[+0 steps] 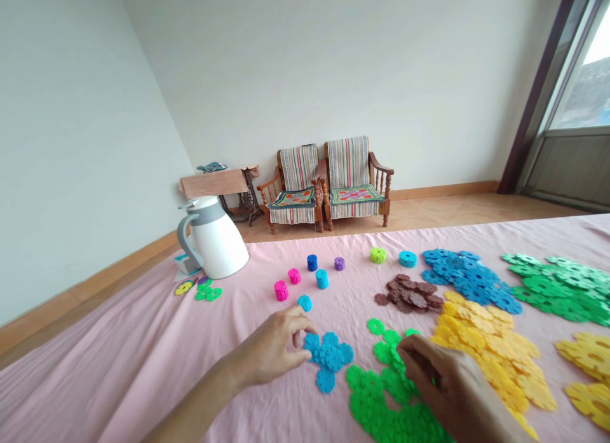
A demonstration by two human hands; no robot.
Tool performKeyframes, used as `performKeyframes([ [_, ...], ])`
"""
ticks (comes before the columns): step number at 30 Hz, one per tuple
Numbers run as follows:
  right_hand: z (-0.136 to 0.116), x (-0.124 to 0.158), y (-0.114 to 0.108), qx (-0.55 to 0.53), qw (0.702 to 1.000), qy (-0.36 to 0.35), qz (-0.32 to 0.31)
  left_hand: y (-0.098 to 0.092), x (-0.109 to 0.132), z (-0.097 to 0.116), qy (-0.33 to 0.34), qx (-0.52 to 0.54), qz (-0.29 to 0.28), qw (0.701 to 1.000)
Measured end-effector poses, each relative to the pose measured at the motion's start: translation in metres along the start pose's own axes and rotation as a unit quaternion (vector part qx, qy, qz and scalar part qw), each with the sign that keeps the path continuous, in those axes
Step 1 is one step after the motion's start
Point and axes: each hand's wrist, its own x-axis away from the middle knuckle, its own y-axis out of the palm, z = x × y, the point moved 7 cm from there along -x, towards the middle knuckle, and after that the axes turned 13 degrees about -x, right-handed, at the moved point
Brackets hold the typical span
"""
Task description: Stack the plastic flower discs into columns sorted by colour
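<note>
My left hand [274,346] is beside a small cluster of light-blue flower-shaped plastic discs [330,352]. Its thumb and forefinger are apart, close to the cluster's left edge, and nothing shows between them. My right hand [443,370] is over a pile of bright-green flower discs [381,405], fingers bent and drawn together. A green disc partly shows behind those fingers; whether they grip one is hidden. Beyond my left hand stand short stacks: light blue [304,302], [322,279], pink [281,290], [294,276], dark blue [312,262] and purple [339,264].
Piles of brown [412,293], yellow [490,347], blue [469,278] and green discs [565,287] spread rightward. Lime [378,255] and turquoise stacks [407,259] stand behind. A white jug [219,243] rises at the pink-covered surface's left, near loose discs [208,293]. Two chairs stand beyond.
</note>
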Motion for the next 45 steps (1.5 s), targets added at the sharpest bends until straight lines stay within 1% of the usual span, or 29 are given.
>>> performKeyframes([
  [4, -0.001, 0.000, 0.002, 0.002, 1.000, -0.011, -0.016, 0.010, 0.007, 0.002, -0.006, -0.001, -0.012, 1.000],
  [9, -0.004, 0.000, 0.000, 0.001, 1.000, -0.001, 0.009, 0.015, 0.006, -0.001, -0.010, 0.003, -0.012, 1.000],
  [12, -0.004, 0.001, 0.001, 0.000, 1.000, 0.002, 0.011, 0.017, 0.004, -0.003, -0.013, 0.005, -0.010, 1.000],
  [20, -0.003, 0.001, 0.001, 0.002, 1.000, 0.013, 0.006, 0.022, 0.005, -0.005, -0.011, 0.001, 0.026, 1.000],
  [24, -0.005, 0.001, 0.000, 0.002, 1.000, 0.008, 0.007, 0.017, 0.005, -0.007, -0.010, 0.000, 0.045, 0.999],
  [27, -0.003, 0.000, 0.001, 0.013, 1.000, 0.007, -0.005, 0.004, 0.002, -0.021, -0.037, -0.010, 0.082, 0.996],
  [30, -0.002, -0.001, 0.003, 0.013, 1.000, -0.003, -0.024, -0.009, -0.007, -0.037, -0.071, -0.029, 0.123, 0.989],
  [34, -0.001, -0.001, 0.003, 0.006, 1.000, -0.006, -0.029, -0.018, -0.024, -0.049, -0.084, -0.059, 0.158, 0.982],
  [36, 0.000, -0.001, 0.003, 0.007, 1.000, -0.002, -0.028, -0.017, -0.032, -0.052, -0.089, -0.069, 0.162, 0.980],
  [39, 0.000, 0.000, 0.002, 0.011, 1.000, -0.008, -0.024, -0.013, -0.040, -0.053, -0.094, -0.075, 0.151, 0.981],
  [45, 0.000, -0.001, 0.003, 0.013, 0.999, -0.032, -0.027, -0.007, -0.047, -0.054, -0.099, -0.084, 0.127, 0.983],
])
